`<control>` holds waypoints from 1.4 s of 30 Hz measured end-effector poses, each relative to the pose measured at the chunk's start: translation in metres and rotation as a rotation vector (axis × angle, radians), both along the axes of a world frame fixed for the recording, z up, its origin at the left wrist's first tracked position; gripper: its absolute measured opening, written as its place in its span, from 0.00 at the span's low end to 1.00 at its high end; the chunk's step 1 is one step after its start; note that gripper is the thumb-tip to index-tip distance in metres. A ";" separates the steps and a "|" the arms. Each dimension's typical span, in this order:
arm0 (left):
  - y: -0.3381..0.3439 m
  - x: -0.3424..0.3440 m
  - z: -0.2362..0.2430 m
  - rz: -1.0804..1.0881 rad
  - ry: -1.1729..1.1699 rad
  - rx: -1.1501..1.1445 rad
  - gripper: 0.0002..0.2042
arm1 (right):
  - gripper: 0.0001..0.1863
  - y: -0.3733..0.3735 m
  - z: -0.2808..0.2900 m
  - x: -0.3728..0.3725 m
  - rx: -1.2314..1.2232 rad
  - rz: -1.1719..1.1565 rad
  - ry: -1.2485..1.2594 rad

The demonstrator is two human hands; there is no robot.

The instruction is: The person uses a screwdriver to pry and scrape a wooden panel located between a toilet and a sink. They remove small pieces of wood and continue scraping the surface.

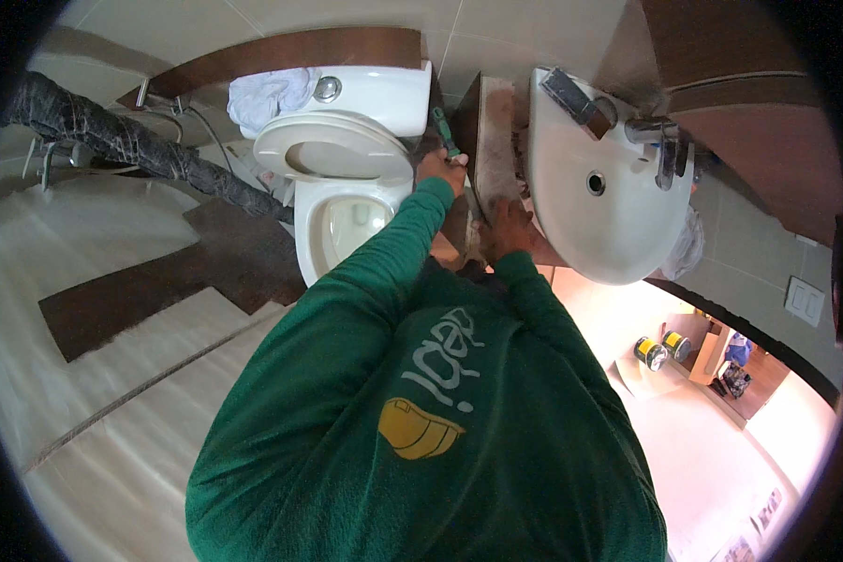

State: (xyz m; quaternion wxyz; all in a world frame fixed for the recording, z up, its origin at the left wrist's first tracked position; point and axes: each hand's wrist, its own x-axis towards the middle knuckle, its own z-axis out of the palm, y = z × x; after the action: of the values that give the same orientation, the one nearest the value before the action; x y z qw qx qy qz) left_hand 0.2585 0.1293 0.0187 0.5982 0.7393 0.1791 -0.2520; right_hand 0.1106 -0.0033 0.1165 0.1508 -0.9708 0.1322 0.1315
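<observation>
My left hand (442, 171) is closed around a slim green-handled tool (445, 131) in the narrow gap between the toilet and a dusty panel. What kind of tool it is I cannot make out; its working end is hidden. Beside it, my right hand (509, 228) lies palm down with fingers outstretched on the near end of the dusty panel (496, 140), just left of the washbasin. The toilet (407, 94) stands to the left with its seat raised and the bowl uncovered.
A flat grey-and-brown tool (576, 101) lies on the washbasin (618, 253) near the tap (665, 150). A white cloth (270, 96) rests on the toilet tank. A wrapped dark pipe (131, 136) slants across the left. Two cans (650, 353) stand beyond the doorway, lower right.
</observation>
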 end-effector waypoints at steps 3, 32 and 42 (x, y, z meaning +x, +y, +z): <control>-0.017 -0.007 0.010 -0.075 -0.115 0.304 0.23 | 0.32 -0.003 -0.015 -0.007 -0.038 0.000 -0.082; -0.024 0.021 0.047 -0.201 -0.194 0.427 0.33 | 0.30 -0.016 0.001 0.022 0.134 -0.154 -0.005; -0.027 0.058 0.055 -0.091 0.021 0.049 0.25 | 0.34 -0.011 0.002 0.039 -0.041 -0.017 -0.112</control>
State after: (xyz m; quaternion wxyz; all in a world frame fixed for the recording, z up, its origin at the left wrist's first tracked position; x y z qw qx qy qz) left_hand 0.3161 0.1026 0.0732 0.5660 0.7583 0.1578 -0.2822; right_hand 0.1496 -0.0147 0.1183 0.1390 -0.9784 0.1345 0.0729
